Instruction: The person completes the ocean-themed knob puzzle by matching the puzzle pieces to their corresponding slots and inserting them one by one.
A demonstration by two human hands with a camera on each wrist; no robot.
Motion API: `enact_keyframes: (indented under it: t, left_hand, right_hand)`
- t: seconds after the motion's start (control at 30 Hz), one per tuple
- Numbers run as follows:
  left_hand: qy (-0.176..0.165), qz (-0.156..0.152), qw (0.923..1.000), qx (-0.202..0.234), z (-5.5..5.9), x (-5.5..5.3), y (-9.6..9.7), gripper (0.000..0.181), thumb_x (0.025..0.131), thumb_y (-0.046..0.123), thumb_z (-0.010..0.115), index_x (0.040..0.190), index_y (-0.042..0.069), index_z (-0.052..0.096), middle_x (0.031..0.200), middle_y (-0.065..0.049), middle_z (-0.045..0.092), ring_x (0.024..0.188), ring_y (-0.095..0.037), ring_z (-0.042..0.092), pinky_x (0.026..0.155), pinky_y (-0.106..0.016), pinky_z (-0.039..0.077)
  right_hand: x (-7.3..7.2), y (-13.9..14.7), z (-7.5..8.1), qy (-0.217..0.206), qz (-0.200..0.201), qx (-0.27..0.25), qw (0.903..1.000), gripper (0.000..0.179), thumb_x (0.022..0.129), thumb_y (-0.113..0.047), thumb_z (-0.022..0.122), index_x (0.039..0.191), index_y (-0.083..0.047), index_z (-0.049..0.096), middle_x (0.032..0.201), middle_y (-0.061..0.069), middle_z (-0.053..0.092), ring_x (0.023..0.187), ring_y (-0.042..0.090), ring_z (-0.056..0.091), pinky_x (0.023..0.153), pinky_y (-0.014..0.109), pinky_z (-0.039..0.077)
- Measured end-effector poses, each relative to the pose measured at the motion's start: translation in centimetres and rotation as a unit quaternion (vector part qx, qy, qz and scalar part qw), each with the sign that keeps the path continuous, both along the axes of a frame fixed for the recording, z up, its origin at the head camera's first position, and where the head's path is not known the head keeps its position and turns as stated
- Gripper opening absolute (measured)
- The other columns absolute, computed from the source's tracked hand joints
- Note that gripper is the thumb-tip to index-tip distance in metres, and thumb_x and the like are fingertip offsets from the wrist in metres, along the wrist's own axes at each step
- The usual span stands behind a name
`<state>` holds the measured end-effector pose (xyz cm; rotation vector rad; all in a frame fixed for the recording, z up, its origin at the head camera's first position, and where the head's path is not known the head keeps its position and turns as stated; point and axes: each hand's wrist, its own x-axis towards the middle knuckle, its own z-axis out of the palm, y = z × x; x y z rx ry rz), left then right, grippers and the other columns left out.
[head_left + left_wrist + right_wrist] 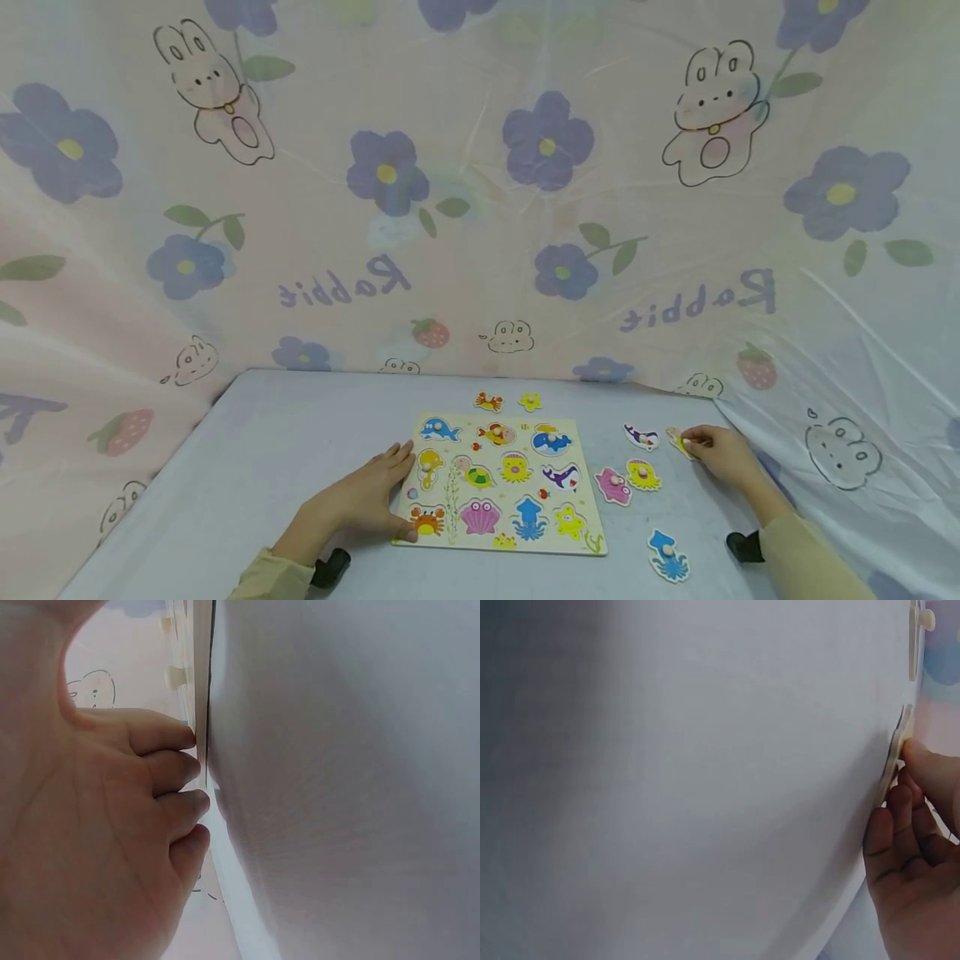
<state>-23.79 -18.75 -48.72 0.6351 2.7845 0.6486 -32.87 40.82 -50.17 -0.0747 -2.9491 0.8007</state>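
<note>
In the head view, my left hand (365, 498) rests against the left edge of a puzzle board (510, 543) with printed sea animals. Its thumb lies at the near left corner, by the printed crab. The left wrist view shows the fingertips (187, 802) touching the board's edge (201, 675). To the right of the board, my right hand (722, 457) pinches a small puzzle piece (679, 442) with peach and yellow-green parts, partly hidden by the fingers. In the right wrist view the thumb and fingers hold this piece (894, 761) tilted, close to the white tabletop.
Right of the board lie a purple-and-white whale piece (641, 436), a pink shell piece (613, 486), a yellow octopus piece (643, 475) and a blue squid piece (667, 557). Behind it are a crab piece (489, 402) and a starfish piece (530, 402). A patterned curtain (465, 208) hangs behind the table.
</note>
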Motion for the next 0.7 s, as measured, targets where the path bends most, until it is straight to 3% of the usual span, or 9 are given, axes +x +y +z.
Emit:
enact_keyframes:
  t: [0.33,0.7]
  left_hand:
    - [-0.001,-0.018,0.9998,0.01,0.6,0.4,0.2,0.123,0.068,0.065,0.088,0.157,-0.005,0.038,0.171,-0.02,0.022,0.158,-0.042,0.017,0.127,-0.06,0.018]
    - [0.004,-0.02,0.9998,0.007,0.6,0.5,0.3,0.124,0.067,0.064,0.09,0.156,-0.007,0.039,0.17,-0.021,0.023,0.157,-0.043,0.018,0.126,-0.06,0.02]
  right_hand:
    - [0.1,-0.4,-0.2,0.024,-0.01,-0.007,0.9996,0.024,0.103,-0.009,0.063,0.118,0.01,0.066,0.106,0.024,0.068,0.089,0.03,0.062,0.07,0.037,0.055]
    - [1.7,-3.0,0.6,0.081,0.046,-0.016,0.9955,0.023,0.1,-0.012,0.069,0.114,0.007,0.071,0.102,0.017,0.069,0.089,0.028,0.063,0.067,0.03,0.051]
